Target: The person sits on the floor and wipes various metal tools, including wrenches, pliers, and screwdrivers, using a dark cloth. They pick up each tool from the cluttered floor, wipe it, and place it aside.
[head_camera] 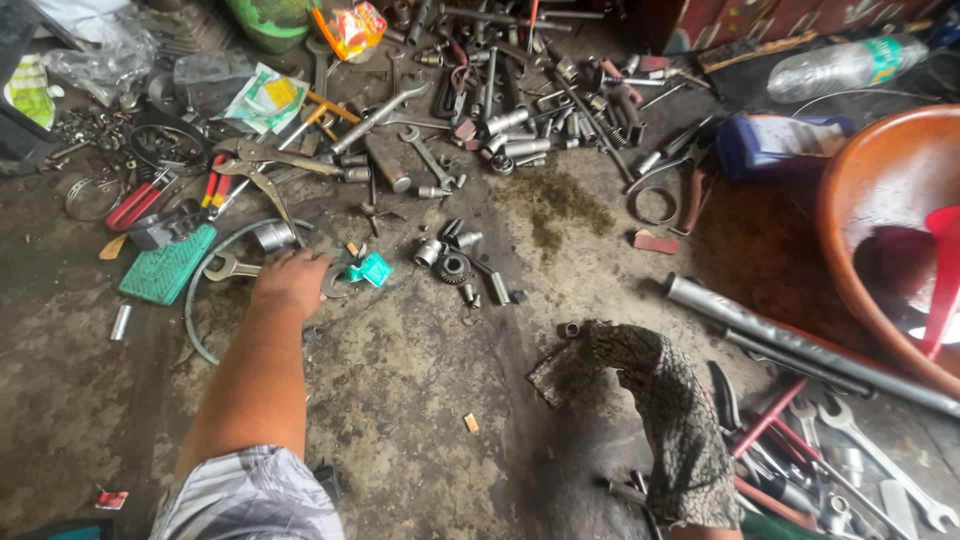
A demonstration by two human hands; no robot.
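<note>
A: What do we see of our left hand (291, 282)?

B: It rests palm-down on the grimy floor (420, 380), fingers curled over a small metal ring (335, 285), just beside a teal scrap (369, 269) and an open-ended spanner (231, 267).

A: And our right hand (600, 360)?

B: Wrapped in a patterned dark cloth (670, 420); we cannot tell how its fingers stand.
</note>
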